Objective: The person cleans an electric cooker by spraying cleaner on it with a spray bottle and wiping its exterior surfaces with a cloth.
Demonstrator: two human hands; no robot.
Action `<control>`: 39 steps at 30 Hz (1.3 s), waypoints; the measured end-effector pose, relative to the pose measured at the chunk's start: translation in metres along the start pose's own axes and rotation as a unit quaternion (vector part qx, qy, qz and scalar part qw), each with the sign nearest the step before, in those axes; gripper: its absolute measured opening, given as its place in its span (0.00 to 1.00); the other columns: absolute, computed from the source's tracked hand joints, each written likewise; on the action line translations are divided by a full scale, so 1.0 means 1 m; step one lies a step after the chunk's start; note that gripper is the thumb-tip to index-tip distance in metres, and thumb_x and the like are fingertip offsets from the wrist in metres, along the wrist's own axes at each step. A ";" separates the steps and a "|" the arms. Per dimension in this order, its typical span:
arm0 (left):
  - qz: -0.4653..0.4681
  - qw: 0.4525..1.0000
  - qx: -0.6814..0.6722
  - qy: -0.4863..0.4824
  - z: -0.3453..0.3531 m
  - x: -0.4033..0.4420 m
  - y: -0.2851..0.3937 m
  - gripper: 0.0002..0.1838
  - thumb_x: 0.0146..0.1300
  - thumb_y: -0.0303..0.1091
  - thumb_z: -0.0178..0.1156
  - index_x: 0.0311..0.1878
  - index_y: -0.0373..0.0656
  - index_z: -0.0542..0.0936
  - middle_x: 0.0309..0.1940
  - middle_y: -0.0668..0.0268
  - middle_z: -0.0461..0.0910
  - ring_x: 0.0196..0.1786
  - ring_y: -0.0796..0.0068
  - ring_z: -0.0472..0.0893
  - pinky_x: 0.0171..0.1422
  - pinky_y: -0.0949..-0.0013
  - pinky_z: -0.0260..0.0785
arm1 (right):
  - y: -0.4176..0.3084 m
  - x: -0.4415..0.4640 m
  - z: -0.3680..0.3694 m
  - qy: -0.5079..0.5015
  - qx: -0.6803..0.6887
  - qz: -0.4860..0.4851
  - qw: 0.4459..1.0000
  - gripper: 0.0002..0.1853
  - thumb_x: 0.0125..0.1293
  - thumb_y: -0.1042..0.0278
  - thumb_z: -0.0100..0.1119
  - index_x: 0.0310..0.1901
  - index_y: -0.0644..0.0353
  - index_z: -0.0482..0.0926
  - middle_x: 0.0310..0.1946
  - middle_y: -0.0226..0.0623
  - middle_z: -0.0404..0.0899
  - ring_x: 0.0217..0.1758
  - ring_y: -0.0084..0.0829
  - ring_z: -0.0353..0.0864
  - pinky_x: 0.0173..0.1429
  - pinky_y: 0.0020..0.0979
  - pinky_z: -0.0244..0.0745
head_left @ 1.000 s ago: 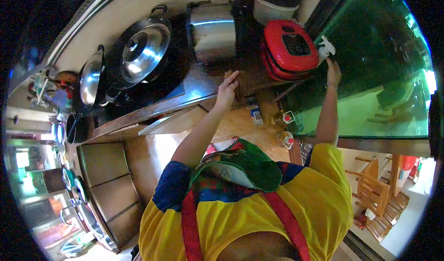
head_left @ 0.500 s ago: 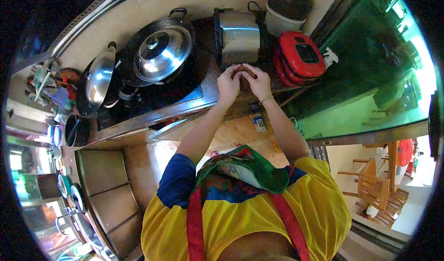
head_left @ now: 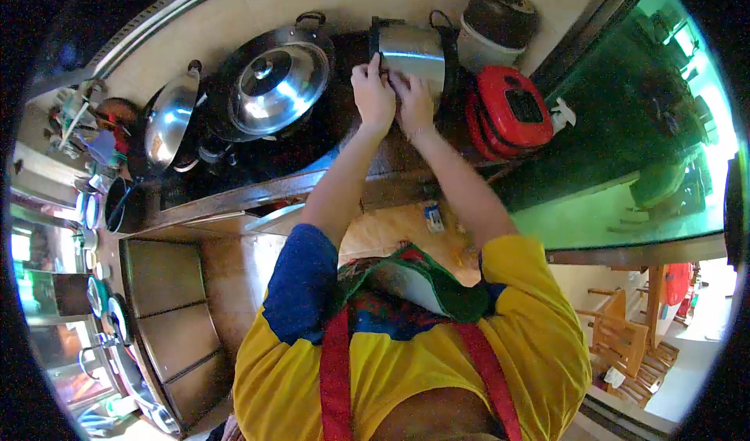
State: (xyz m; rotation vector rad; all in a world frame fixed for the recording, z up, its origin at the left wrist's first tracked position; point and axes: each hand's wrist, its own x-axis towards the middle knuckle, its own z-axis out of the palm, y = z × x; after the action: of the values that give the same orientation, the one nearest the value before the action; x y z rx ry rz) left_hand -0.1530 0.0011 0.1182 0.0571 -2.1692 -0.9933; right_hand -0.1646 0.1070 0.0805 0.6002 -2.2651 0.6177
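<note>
My left hand (head_left: 375,99) is at the left front of a silver appliance (head_left: 414,42) with black ends, its index finger pointing up beside the black side. Close against it, my right hand (head_left: 414,103) has its fingers bent in front of the silver face. A small dark patch shows between the fingertips; what it is stays hidden. Both hands look closed around it, with some blur. On the right of the appliance stands a red cooker (head_left: 512,111) with a dark panel.
A wok with a domed steel lid (head_left: 280,89) sits on the black hob. Another steel lid (head_left: 173,119) leans further left. A white pot with a dark top (head_left: 492,42) stands behind the red cooker, and a white spray bottle (head_left: 562,114) beside it. Green glass (head_left: 625,199) borders the right.
Both hands have moved up and slightly left, from the counter edge to the appliance's front. The brown thing that showed between the fingertips is now mostly hidden.
</note>
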 end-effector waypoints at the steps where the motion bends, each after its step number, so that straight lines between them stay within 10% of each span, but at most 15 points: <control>1: 0.018 1.000 -0.002 0.001 0.002 0.000 -0.003 0.25 0.57 0.24 0.57 0.60 0.40 0.73 0.45 0.53 0.70 0.50 0.52 0.72 0.54 0.57 0.68 | 0.003 -0.016 0.009 0.008 -0.031 -0.005 0.999 0.21 0.58 0.71 0.58 0.54 0.52 0.79 0.54 0.42 0.74 0.57 0.45 0.71 0.58 0.48 0.69; 11: 0.033 0.997 0.069 -0.004 0.001 0.020 -0.006 0.29 0.51 0.24 0.62 0.60 0.43 0.73 0.43 0.53 0.74 0.46 0.51 0.76 0.49 0.57 0.71 | 0.006 0.055 0.001 -0.002 0.055 0.092 0.994 0.19 0.57 0.71 0.57 0.53 0.53 0.79 0.51 0.41 0.74 0.53 0.51 0.72 0.53 0.48 0.74; 16: 0.060 0.993 0.100 -0.034 0.001 0.027 -0.025 0.31 0.50 0.28 0.65 0.62 0.46 0.74 0.35 0.53 0.77 0.40 0.51 0.77 0.47 0.55 0.72 | 0.019 -0.002 0.006 0.038 -0.062 -0.092 0.993 0.21 0.57 0.71 0.57 0.54 0.53 0.78 0.47 0.41 0.75 0.49 0.50 0.73 0.50 0.45 0.76; 18: 0.055 0.992 0.107 -0.045 0.001 0.029 -0.026 0.31 0.50 0.29 0.65 0.62 0.46 0.74 0.34 0.53 0.76 0.40 0.51 0.77 0.46 0.55 0.72 | 0.021 0.056 -0.013 -0.008 -0.041 0.053 0.998 0.13 0.60 0.70 0.54 0.46 0.55 0.81 0.47 0.42 0.76 0.50 0.48 0.74 0.49 0.45 0.75; 26: 0.044 0.993 0.079 -0.070 -0.009 0.023 -0.029 0.30 0.51 0.29 0.64 0.62 0.47 0.75 0.33 0.55 0.74 0.38 0.54 0.77 0.45 0.57 0.71 | 0.006 0.030 0.019 -0.026 -0.057 -0.069 0.996 0.19 0.64 0.65 0.49 0.56 0.54 0.75 0.50 0.38 0.73 0.56 0.47 0.72 0.51 0.52 0.73; 31: 0.053 0.992 0.078 -0.079 -0.015 0.018 -0.024 0.30 0.51 0.26 0.64 0.61 0.41 0.75 0.33 0.55 0.74 0.41 0.55 0.75 0.47 0.58 0.70 | 0.048 0.134 0.003 -0.073 -0.016 0.089 0.993 0.09 0.60 0.65 0.57 0.41 0.52 0.84 0.39 0.41 0.78 0.47 0.46 0.76 0.49 0.44 0.73; 39: 0.046 0.995 0.054 -0.071 -0.013 0.019 -0.031 0.30 0.49 0.26 0.65 0.60 0.40 0.76 0.34 0.55 0.73 0.41 0.55 0.74 0.47 0.58 0.69 | 0.004 0.043 0.003 0.010 -0.017 -0.073 0.997 0.16 0.56 0.74 0.58 0.47 0.55 0.81 0.46 0.40 0.76 0.52 0.46 0.73 0.53 0.39 0.73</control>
State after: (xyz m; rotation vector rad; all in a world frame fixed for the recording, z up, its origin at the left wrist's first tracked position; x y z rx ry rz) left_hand -0.1659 -0.0349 0.1144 -0.0634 -2.3329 -0.8503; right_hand -0.1962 0.0978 0.1083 0.7319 -2.1852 0.5109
